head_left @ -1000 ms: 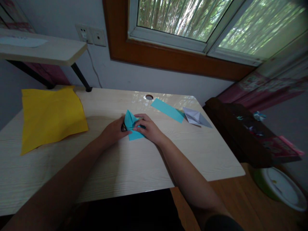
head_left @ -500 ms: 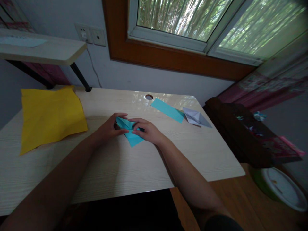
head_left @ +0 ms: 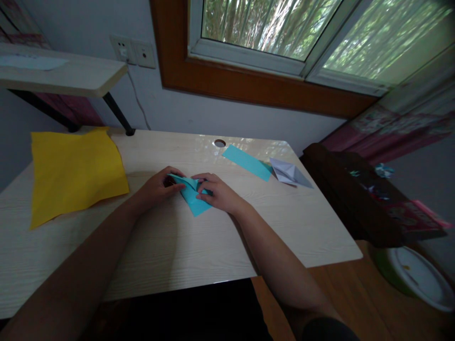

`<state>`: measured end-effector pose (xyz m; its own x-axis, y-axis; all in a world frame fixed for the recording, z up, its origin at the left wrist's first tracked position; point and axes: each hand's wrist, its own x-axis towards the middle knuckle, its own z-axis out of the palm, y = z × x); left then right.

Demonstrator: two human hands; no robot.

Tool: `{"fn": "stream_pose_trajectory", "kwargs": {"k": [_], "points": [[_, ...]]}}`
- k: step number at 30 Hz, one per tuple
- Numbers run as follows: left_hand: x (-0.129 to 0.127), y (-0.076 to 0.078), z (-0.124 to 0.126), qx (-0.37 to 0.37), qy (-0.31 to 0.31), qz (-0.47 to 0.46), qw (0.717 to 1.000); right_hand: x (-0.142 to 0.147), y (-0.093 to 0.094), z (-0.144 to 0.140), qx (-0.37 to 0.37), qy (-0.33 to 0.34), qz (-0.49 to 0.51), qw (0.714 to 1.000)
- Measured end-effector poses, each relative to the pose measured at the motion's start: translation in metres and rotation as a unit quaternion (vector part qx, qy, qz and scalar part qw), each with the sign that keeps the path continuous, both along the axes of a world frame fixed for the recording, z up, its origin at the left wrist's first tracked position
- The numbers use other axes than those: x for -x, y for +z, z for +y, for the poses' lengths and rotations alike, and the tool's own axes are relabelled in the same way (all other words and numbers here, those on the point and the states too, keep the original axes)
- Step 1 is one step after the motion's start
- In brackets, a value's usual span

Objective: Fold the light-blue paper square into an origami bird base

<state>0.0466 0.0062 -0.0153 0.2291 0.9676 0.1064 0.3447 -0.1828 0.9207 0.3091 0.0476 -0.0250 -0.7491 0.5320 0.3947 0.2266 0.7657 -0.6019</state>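
A folded piece of turquoise paper (head_left: 194, 202) is between my two hands, over the middle of the desk. Its lower corner points toward me, and a raised flap runs along its upper side. My left hand (head_left: 161, 184) pinches the flap's left end between thumb and fingers. On the right side of the paper, my right hand (head_left: 217, 190) has its thumb and bent fingers closed on the folds near the centre. The fingers partly hide the paper's right part.
A turquoise paper strip (head_left: 247, 162) and a folded white paper shape (head_left: 289, 173) lie at the desk's right rear. A large yellow sheet (head_left: 78, 175) lies on the left, near a raised shelf (head_left: 85, 78). The desk (head_left: 284, 237) ends on the right beside a green-and-white bin (head_left: 415, 279).
My left hand has shifted slightly left, and its thumb has moved off the paper's middle. The raised flap looks flatter and stretched out leftward. My right hand stays nearly in place.
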Motion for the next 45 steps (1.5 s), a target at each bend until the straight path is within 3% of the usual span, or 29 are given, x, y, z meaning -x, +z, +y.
{"fn": "stream_pose_trajectory", "kwargs": {"k": [8, 19, 24, 28, 31, 39, 45], "points": [[0.0, -0.006, 0.002, -0.027, 0.022, -0.005, 0.999, 0.001, 0.011, -0.006, 0.019, -0.022, -0.012, 1.0], [-0.006, -0.001, -0.003, -0.028, 0.051, -0.089, 0.994, 0.005, 0.009, -0.01, -0.06, -0.022, -0.034, 0.997], [0.004, 0.004, -0.003, -0.13, 0.063, -0.036, 0.989, 0.009, 0.009, -0.012, -0.067, -0.024, -0.049, 0.996], [0.014, 0.011, -0.001, -0.213, 0.031, 0.082, 0.973, 0.013, 0.009, -0.014, -0.079, -0.025, -0.059, 0.995], [0.019, 0.014, 0.001, -0.21, 0.032, 0.131, 0.968, 0.014, 0.008, -0.015, -0.093, -0.022, -0.063, 0.993], [0.024, 0.02, 0.001, -0.141, 0.078, 0.134, 0.978, 0.016, 0.005, -0.014, -0.093, -0.017, -0.067, 0.993], [0.025, 0.021, 0.002, -0.156, 0.106, 0.156, 0.97, 0.016, 0.005, -0.014, -0.091, -0.017, -0.072, 0.993]]}}
